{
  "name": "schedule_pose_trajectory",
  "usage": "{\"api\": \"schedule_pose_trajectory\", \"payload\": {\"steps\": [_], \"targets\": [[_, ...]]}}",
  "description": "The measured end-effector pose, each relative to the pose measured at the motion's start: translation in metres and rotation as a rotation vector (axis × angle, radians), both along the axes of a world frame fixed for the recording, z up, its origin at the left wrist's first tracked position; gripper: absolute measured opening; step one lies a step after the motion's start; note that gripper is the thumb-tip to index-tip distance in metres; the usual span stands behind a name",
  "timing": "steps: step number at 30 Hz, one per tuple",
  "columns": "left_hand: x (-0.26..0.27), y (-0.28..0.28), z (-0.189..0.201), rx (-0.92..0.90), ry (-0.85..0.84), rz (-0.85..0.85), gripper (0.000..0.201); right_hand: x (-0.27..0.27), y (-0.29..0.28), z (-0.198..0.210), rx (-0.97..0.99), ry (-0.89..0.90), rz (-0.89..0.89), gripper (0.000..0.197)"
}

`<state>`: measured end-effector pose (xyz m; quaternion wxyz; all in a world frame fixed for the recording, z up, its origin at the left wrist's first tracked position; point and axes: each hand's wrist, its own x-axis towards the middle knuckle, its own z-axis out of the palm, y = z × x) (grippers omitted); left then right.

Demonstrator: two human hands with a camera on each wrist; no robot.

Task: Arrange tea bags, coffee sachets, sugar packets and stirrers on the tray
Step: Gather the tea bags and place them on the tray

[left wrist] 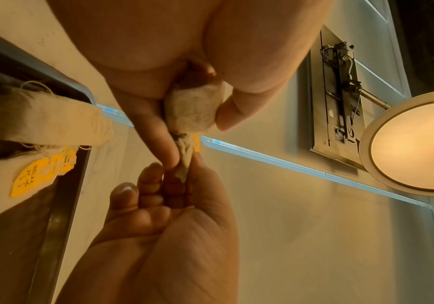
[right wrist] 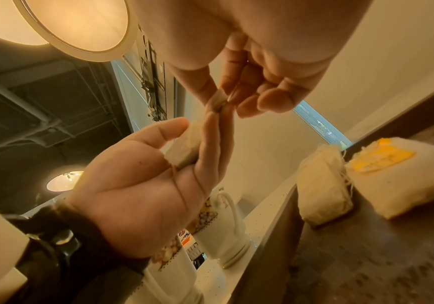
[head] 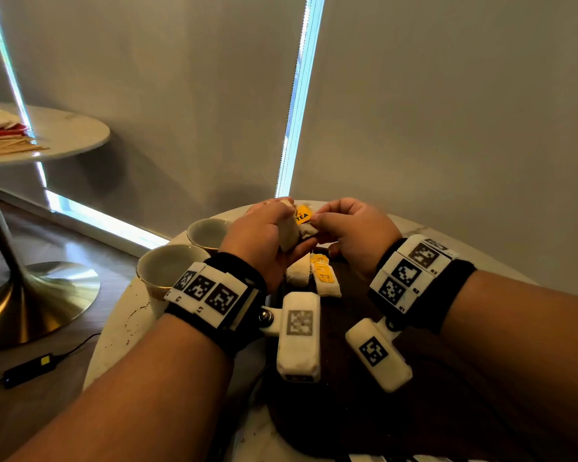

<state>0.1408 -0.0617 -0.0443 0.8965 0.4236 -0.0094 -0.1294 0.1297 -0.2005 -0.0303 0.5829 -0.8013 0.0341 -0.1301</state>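
1. Above the tray (head: 354, 315), the left hand (head: 257, 241) clasps a tea bag (head: 289, 233) between thumb and fingers; the right hand (head: 354, 231) pinches the bag's far end, near its yellow tag (head: 303, 215).
2. Risk: opposed pulling could tear the thin paper and spill leaf onto the tray.
3. Two tea bags (head: 317, 276) lie below on the tray, strings loose; a dangling tag or string could snag and drag them askew.
4. Two cups (head: 187, 258) stand just beside the left wrist; a careless descent might knock them.
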Motion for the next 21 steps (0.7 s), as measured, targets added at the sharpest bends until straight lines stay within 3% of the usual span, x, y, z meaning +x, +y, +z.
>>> {"api": "schedule_pose_trajectory", "payload": {"steps": [3,6,13,21], "targets": [[0.0013,0.0,-0.0008,0.01,0.0,-0.005,0.028,-0.0011,-0.0002,-0.0012,0.015,-0.001,0.004,0.005],[0.0026,0.0002,-0.0021,0.034,-0.007,-0.026,0.029,-0.0012,0.0001,-0.0022,0.053,-0.011,0.006,0.021],[0.0034,0.0006,-0.0021,0.063,0.002,-0.034,0.027,-0.0004,-0.0023,0.0009,0.015,-0.019,0.022,0.023],[0.0026,0.0017,-0.0007,0.057,0.017,-0.004,0.028,-0.0027,-0.0047,0.0015,0.124,0.009,0.0,0.002]]}}
